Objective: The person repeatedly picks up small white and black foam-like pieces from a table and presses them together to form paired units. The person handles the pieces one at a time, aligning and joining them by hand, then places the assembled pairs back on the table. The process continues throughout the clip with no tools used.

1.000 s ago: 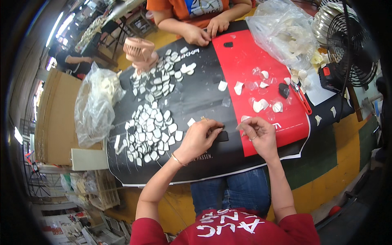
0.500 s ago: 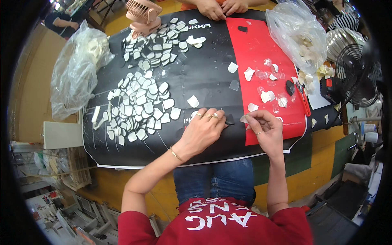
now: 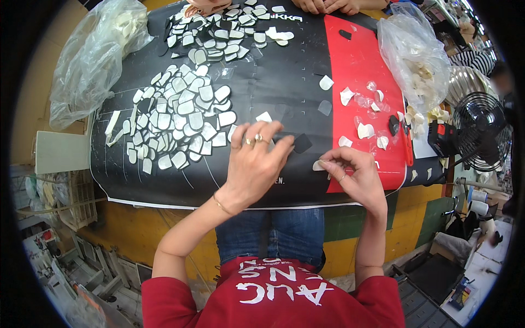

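My left hand (image 3: 256, 158), with rings and a bracelet, is over the black mat (image 3: 273, 93), its fingers curved and apart, a little blurred. Right by its fingertips lies a small dark patch (image 3: 302, 143); I cannot tell if they touch. My right hand (image 3: 356, 177) pinches a small whitish piece of backing paper (image 3: 318, 165) between thumb and forefinger, above the mat near its red part (image 3: 342, 60). A white-faced, round-ended pad (image 3: 264, 117) sits just beyond my left fingers. To the left spreads a heap of similar pads (image 3: 186, 106).
Another pad heap (image 3: 221, 41) lies farther back. Clear plastic bags (image 3: 101, 60) stand at the left and right. Peeled scraps (image 3: 365, 130), a dark pad (image 3: 393, 125) and a red-handled tool (image 3: 408, 146) lie at right, near a black fan (image 3: 481, 128). Another person's hands (image 3: 328, 5) rest at the far edge.
My left hand has drawn back leftward from the dark patch, and its fingers have spread. My right hand still pinches the whitish piece, now lower and nearer the patch. The view has shifted slightly.
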Motion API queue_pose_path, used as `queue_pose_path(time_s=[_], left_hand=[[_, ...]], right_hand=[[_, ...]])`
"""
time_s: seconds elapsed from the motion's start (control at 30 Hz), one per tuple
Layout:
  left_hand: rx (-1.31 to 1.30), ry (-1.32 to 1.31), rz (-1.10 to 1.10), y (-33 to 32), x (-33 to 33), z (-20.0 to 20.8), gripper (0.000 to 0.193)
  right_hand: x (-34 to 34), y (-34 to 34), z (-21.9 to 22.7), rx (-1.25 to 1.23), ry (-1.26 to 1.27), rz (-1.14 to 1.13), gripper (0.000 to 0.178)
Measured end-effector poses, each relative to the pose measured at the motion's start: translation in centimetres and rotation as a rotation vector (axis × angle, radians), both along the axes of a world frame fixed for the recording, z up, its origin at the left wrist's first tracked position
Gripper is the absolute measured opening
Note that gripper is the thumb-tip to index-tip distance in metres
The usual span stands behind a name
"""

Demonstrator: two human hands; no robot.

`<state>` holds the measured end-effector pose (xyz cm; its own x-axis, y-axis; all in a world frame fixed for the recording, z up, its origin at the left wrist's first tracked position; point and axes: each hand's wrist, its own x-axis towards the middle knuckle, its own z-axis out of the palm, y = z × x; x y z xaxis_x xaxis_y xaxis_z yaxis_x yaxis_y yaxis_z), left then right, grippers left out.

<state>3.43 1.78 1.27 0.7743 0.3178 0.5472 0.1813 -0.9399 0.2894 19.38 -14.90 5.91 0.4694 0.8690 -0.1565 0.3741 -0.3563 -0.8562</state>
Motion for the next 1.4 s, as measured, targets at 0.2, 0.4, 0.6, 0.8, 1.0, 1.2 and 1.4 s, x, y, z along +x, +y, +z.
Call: queue_pose_path(time_s=[0.2,0.4,0.6,0.8,1.0,1.2,1.4], left_hand=[[0.021,0.135,-0.03,-2.4,-1.5,-1.3,0.031],[0.018,0.156,-0.037,-2.5,-1.8,-2.2,0.032],[0.015,0.159,-0.016,-2.6,-1.7,-2.3,0.032],[0.031,0.168,0.005,-2.7,-1.7,-2.3,0.032],[0.057,0.166,0.006,-2.7,-1.7,-2.3,0.03],[0.067,0.172,0.007,-2.7,-1.7,-2.1,0.03],[0.067,0.165,0.003,-2.6,-1.8,-2.1,0.031]], right_hand=[[2.6,3.7,0.3,-0.18,0.051,0.171,0.015],[3.4,6.5,-0.3,-0.191,0.077,0.296,0.015],[3.8,7.2,-0.4,-0.22,0.08,0.326,0.013],[3.7,7.1,-0.2,-0.247,0.067,0.315,0.012],[3.6,7.1,-0.4,-0.214,0.044,0.299,0.012],[3.5,7.1,-0.3,-0.208,0.037,0.285,0.015],[3.3,7.0,-0.4,-0.208,0.029,0.275,0.012]])
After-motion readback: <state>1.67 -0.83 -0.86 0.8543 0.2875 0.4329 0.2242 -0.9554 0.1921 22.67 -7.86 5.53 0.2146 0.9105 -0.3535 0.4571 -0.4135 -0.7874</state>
